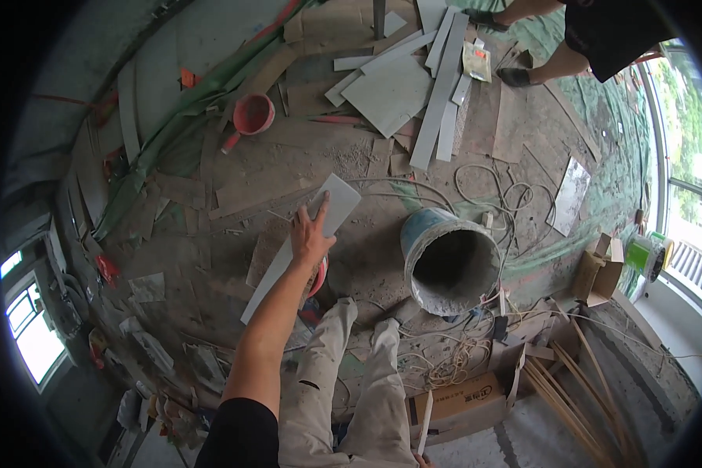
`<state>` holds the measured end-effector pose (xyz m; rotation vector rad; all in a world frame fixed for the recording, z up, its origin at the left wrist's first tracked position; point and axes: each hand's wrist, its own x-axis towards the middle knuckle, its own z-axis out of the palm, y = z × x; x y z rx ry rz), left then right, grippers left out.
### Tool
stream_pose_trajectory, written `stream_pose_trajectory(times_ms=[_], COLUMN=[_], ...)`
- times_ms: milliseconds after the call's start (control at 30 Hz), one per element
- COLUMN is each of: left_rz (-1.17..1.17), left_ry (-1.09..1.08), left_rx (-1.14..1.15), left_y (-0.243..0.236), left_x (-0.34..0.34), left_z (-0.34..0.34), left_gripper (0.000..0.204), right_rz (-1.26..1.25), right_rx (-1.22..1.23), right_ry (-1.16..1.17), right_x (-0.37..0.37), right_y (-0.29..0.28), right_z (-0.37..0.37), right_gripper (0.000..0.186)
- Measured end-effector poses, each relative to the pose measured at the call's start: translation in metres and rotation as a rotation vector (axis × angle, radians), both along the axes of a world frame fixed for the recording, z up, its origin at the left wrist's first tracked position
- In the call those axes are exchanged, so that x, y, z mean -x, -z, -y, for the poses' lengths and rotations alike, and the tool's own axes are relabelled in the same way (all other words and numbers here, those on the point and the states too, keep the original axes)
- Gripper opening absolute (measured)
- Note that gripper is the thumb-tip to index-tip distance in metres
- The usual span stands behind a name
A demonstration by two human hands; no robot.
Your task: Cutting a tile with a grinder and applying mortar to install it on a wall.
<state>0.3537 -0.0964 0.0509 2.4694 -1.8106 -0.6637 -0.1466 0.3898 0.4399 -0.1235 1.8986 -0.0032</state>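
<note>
My left hand (310, 238) grips a long, narrow pale grey tile strip (342, 204) across its width, thumb at one edge and fingers over the other. The strip slants from lower left to upper right. Under my wrist shows part of a red rounded thing (320, 274), mostly hidden by arm and strip. At the bottom edge only a bit of my right hand (425, 462) is visible, closed at the lower end of a thin pale strip-like thing (426, 421); its kind cannot be made out. To the right of the tile strip stands a large mortar-crusted bucket (413, 234).
A red dipper (253, 115) lies far left. Cut grey tiles (390, 90) are heaped at the back, near another person's legs (558, 64). Hoses (515, 195) coil behind the bucket. Cardboard boxes (464, 402) and wooden sticks (573, 402) lie at near right.
</note>
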Motion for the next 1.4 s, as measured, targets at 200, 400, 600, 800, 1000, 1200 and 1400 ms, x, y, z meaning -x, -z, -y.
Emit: stream_pose_trajectory(times_ms=[200, 400, 600, 800, 1000, 1200, 1400], left_rz=[-0.39, -0.82, -1.433, -1.593, -1.675, -1.685, -1.369], left_ry=[-0.045, 0.016, -0.361, -0.729, -0.832, -0.73, -0.486], left_rx=[-0.062, -0.188, -0.438, -0.496, -0.628, -0.633, -0.53], left_y=[-0.156, -0.396, -0.552, -0.521, -0.637, -0.606, -0.603], left_x=[0.007, 0.024, 0.074, 0.118, 0.132, 0.115, 0.108], left_z=[-0.018, -0.046, -0.157, -0.19, -0.172, -0.223, -0.16], left_gripper=[0.143, 0.118, 0.089, 0.055, 0.05, 0.065, 0.078], right_rz=[0.015, -0.034, -0.07, -0.012, 0.091, 0.118, 0.047], right_rx=[0.04, -0.027, 0.377, 0.362, 0.289, 0.225, 0.09], right_ry=[0.264, -0.337, -0.643, -0.098, -0.164, 0.008, 0.22], right_x=[0.095, 0.135, 0.185, 0.15, 0.186, 0.181, 0.19], right_y=[0.046, -0.017, -0.02, -0.083, -0.079, -0.063, -0.01], right_z=[-0.075, 0.025, 0.087, 0.151, 0.148, 0.136, 0.138], right_gripper=[0.055, 0.033, 0.046, 0.064, 0.057, 0.057, 0.063])
